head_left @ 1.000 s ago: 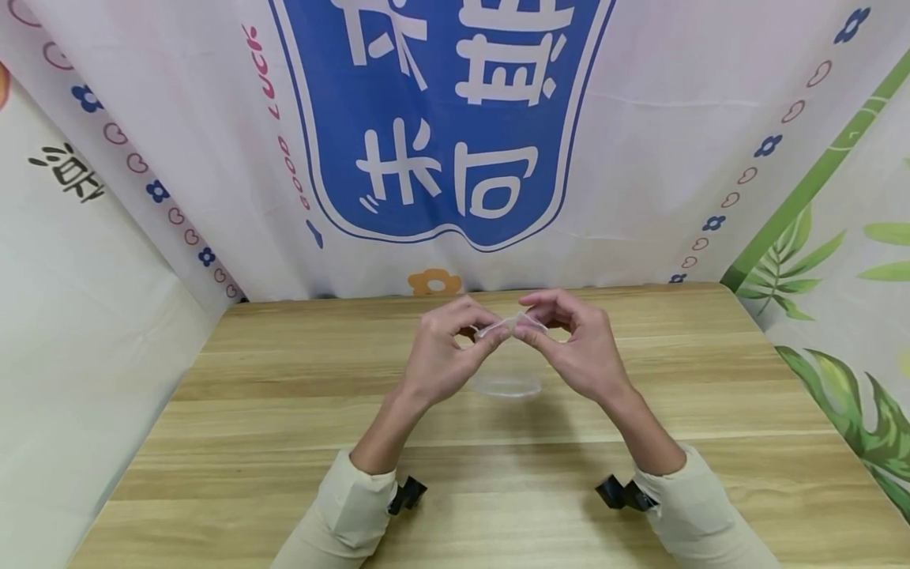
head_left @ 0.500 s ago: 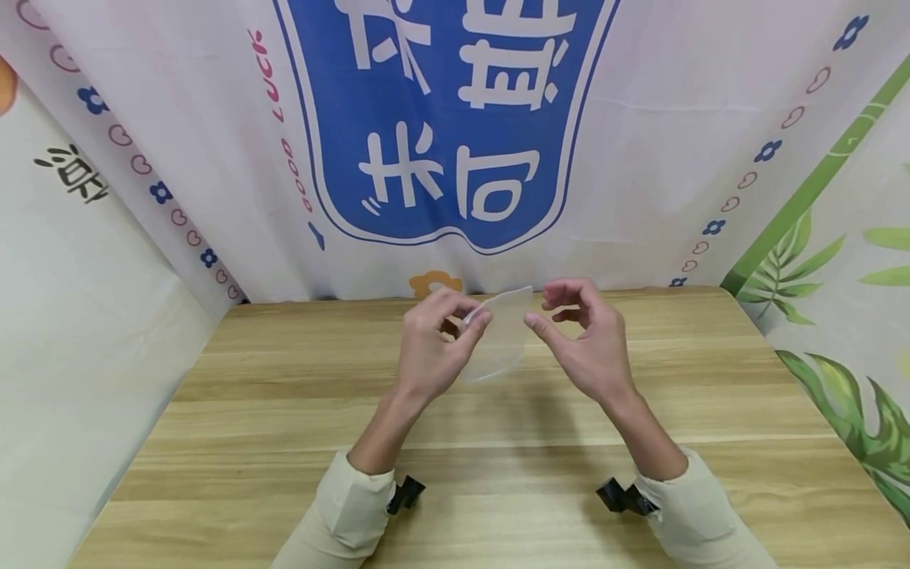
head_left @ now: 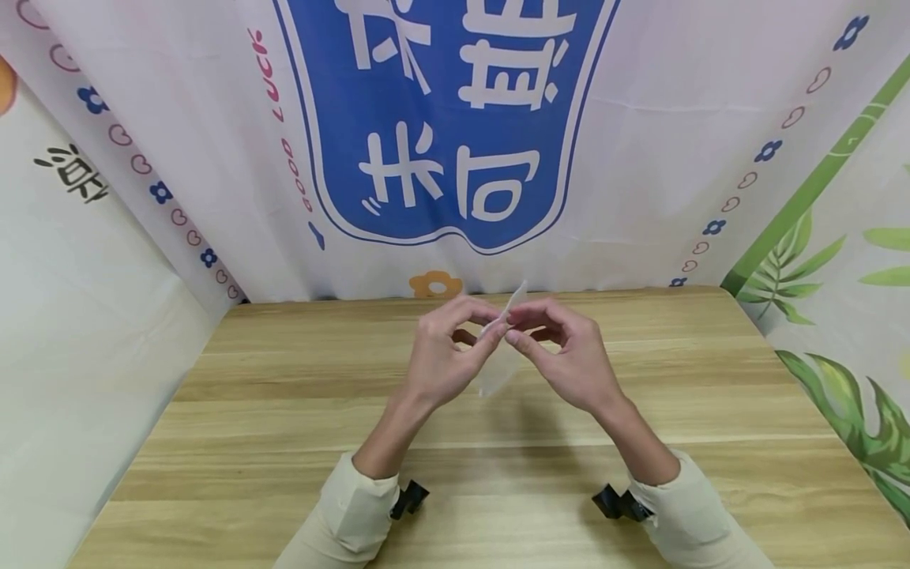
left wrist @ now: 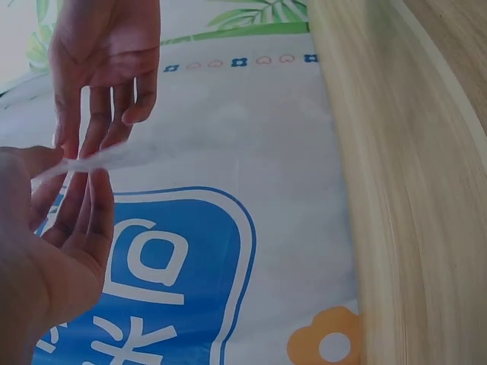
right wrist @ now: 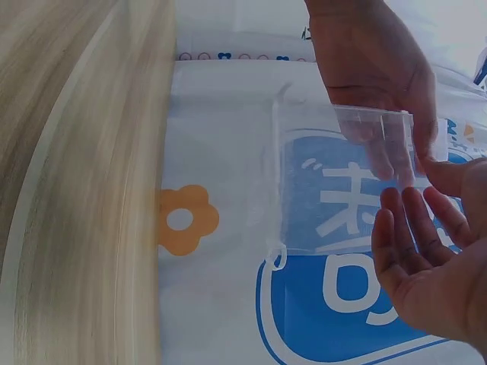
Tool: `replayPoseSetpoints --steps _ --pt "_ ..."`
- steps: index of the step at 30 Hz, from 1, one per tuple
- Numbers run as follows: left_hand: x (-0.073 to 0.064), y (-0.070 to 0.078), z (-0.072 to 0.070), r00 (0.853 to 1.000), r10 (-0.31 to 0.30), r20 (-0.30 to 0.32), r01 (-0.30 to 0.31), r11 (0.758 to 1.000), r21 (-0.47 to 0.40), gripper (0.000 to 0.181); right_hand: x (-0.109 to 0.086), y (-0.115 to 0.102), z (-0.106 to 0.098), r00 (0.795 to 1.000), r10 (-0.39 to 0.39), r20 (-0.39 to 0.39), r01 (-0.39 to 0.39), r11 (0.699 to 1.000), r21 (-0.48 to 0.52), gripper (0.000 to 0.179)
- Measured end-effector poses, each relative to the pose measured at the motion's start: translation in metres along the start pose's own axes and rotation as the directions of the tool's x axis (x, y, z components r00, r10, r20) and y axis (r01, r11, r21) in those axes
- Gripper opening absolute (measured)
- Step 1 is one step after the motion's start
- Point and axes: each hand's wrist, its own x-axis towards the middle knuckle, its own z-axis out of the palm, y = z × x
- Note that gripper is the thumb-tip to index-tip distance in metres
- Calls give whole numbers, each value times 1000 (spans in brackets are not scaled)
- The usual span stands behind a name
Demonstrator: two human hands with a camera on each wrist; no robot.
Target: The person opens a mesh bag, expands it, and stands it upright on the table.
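A clear plastic bag (right wrist: 319, 220) hangs upright above the table between the hands, its rim tilted up to the far side in the head view. The left hand (head_left: 448, 348) pinches the bag's upper edge between thumb and fingers; in the right wrist view some left fingers show through the film. The right hand (head_left: 569, 352) brings thumb and curled fingertips together at the same edge, opposite the left fingertips. In the left wrist view the bag appears as a thin whitish strip where both sets of fingertips meet. The exact contact of the right thumb is partly hidden.
A wood-grain table (head_left: 284, 442) lies under the hands. Behind it hangs a white printed cloth (head_left: 640, 158) with a blue panel, and patterned cloths stand at both sides. Black wrist cameras (head_left: 408, 499) sit by both sleeve cuffs.
The right hand first let go of the bag and drew to the right, then came back to its edge. The bag swung round and now stands nearly edge-on. The left hand kept its pinch.
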Motion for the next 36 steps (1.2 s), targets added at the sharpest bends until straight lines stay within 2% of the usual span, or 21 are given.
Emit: replayPoseSetpoints --steps 6,12,19,28,31,36 --pt "-1 3 -4 996 -52 76 57 996 -71 19 1 0 -1 1000 7 7 -8 999 37 26" --pt "-2 5 -5 988 -61 140 75 993 -95 25 1 1 -3 1000 6 -12 -5 999 44 28" --pt "-1 5 -5 989 -50 140 61 995 -80 24 1 1 -3 1000 -3 -20 4 999 44 29" --pt "-2 2 -4 988 5 156 11 995 -101 27 2 0 -4 1000 5 -25 -4 999 53 27" --pt "-2 3 -4 988 -3 157 23 992 -122 29 2 0 -4 1000 12 -25 -11 998 59 26" --pt "-2 5 -1 991 -47 128 60 993 -98 18 1 1 -3 1000 18 -21 -17 999 51 23"
